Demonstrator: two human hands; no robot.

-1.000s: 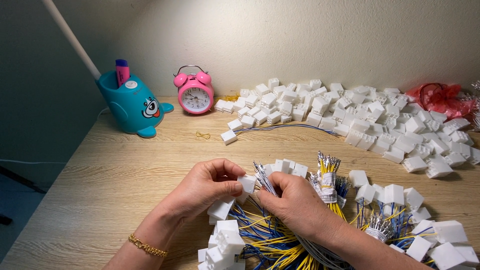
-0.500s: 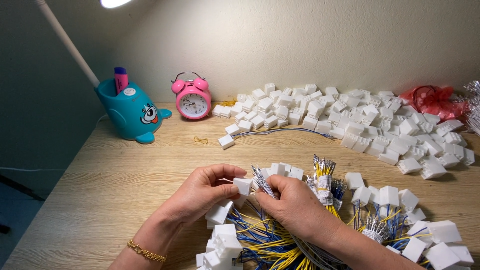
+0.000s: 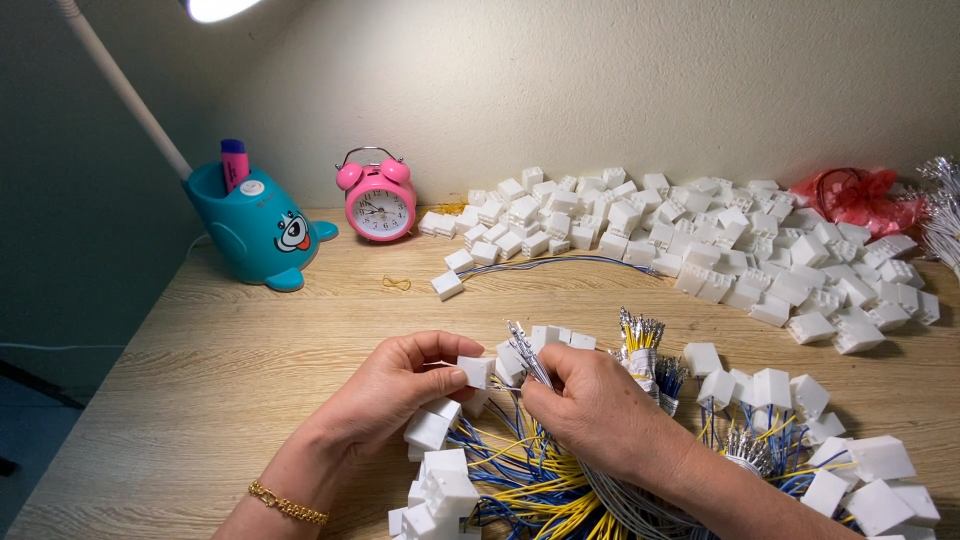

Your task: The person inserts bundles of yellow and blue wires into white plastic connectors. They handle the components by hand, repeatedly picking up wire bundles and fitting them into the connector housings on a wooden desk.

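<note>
With our left hand (image 3: 385,395) pinching the small white plastic connector block (image 3: 474,371), our right hand (image 3: 590,405) should steady its pinched grey metal-tipped wires (image 3: 527,351) and align carefully.

We note both forearms bare, no sleeves. Left hand (image 3: 385,392): thin gold chain bracelet (image 3: 287,503) at wrist. Right hand (image 3: 590,405): unadorned, no rings visible.
</note>
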